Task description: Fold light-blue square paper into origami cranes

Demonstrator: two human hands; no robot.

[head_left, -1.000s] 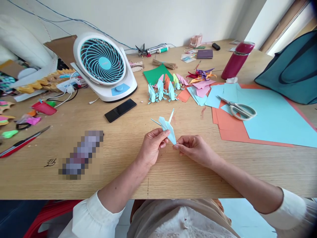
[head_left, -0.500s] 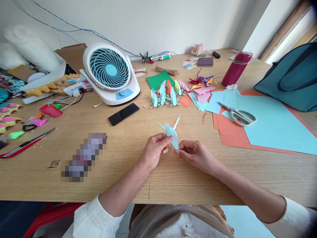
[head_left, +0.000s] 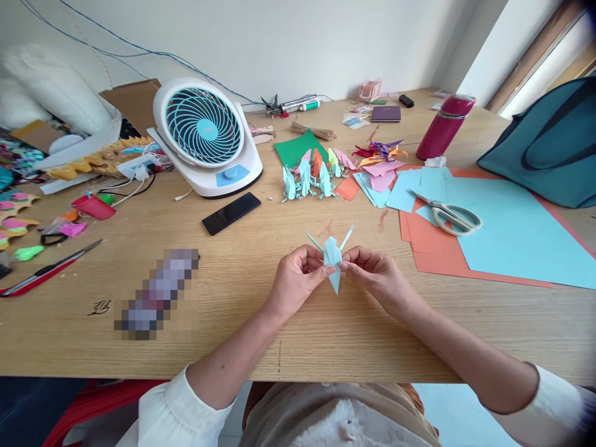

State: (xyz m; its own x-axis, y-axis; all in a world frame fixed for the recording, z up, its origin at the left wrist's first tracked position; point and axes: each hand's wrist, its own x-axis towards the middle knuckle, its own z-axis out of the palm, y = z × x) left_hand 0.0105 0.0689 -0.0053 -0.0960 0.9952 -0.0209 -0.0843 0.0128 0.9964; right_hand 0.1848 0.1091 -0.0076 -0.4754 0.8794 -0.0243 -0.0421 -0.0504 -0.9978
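Note:
A light blue folded paper figure [head_left: 332, 253] is held just above the front middle of the table. Two thin paper strips stick up and out from it, one to each side, and a pointed flap hangs toward me. My left hand [head_left: 298, 276] pinches its left side between thumb and fingers. On its right side, my right hand [head_left: 375, 273] grips it the same way. Both thumbs lie near the middle of the fold. Beyond the hands stand several finished light blue paper figures [head_left: 305, 180], beside pink, orange and yellow-green ones.
Scissors [head_left: 449, 214] lie on light blue sheets [head_left: 526, 230] and orange sheets [head_left: 431, 257] at right, near a teal bag [head_left: 549, 149] and magenta bottle [head_left: 444, 130]. A fan [head_left: 207, 133], black phone [head_left: 231, 213] and red-handled cutter [head_left: 49, 271] are at left.
The paper figure has turned so its point faces me and has shifted slightly right. My right hand has moved from its lower tip up to its right side.

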